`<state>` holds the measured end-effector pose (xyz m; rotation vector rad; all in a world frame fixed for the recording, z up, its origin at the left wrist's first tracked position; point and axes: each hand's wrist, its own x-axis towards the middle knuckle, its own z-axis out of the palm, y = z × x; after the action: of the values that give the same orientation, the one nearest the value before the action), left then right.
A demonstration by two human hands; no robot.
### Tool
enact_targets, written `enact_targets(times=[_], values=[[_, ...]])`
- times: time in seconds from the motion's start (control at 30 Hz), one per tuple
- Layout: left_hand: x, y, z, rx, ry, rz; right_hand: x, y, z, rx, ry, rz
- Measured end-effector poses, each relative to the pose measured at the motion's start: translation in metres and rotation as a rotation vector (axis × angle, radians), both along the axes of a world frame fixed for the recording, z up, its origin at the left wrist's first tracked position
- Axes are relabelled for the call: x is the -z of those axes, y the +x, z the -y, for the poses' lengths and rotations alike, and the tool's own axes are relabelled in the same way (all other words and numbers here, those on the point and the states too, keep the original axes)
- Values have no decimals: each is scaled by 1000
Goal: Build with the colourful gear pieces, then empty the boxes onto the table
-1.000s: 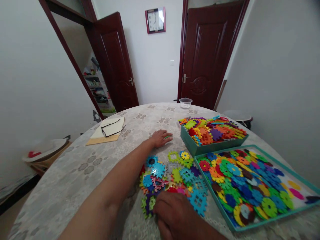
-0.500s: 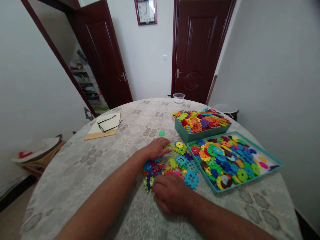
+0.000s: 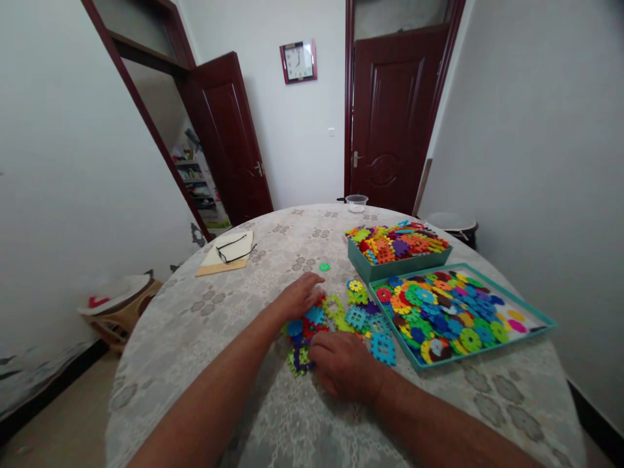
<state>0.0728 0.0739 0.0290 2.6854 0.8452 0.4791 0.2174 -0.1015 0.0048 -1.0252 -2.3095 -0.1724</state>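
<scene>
A loose pile of colourful plastic interlocking pieces lies in front of me. My left hand (image 3: 302, 296) is over the pile's far left edge, fingers stretched out and apart, beside a lime-green piece (image 3: 334, 304). Under and below that hand are blue pieces (image 3: 295, 328) and red ones. My right hand (image 3: 345, 367) rests at the near side with fingers curled down; whatever they hold is hidden. Left of its fingertips sit a purple square piece (image 3: 301, 356) and lime-green ones. Blue square lattice pieces (image 3: 383, 350) lie to its right.
A teal box (image 3: 370, 268) heaped with pieces stands at the right, behind a shallow teal tray (image 3: 414, 359) of round notched discs. One green disc (image 3: 324, 266) lies alone. Glasses (image 3: 236, 250) rest on paper at the left; a clear bowl (image 3: 357, 203) is at the far edge.
The view has tilted up. My left hand has drawn back from the lime-green pieces, which now show more fully, and its fingers are raised. The right hand stays curled at the pile's near side.
</scene>
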Motion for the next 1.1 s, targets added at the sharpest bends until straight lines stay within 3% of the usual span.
enact_targets(times=[0.23, 0.47, 0.7, 0.93, 1.1], values=[[11, 37, -50, -213, 47, -182, -3, 2, -2, 11, -25, 19], [13, 60, -67, -324, 61, -287, -7, 8, -4, 13, -75, 34], [11, 48, -56, -330, 52, -337, -8, 6, -4, 9, -99, 72], [-2, 21, -36, -398, -8, -288, -6, 4, -5, 13, -84, 117], [-16, 20, -12, -308, -46, -189, -4, 4, -7, 28, -80, 141]])
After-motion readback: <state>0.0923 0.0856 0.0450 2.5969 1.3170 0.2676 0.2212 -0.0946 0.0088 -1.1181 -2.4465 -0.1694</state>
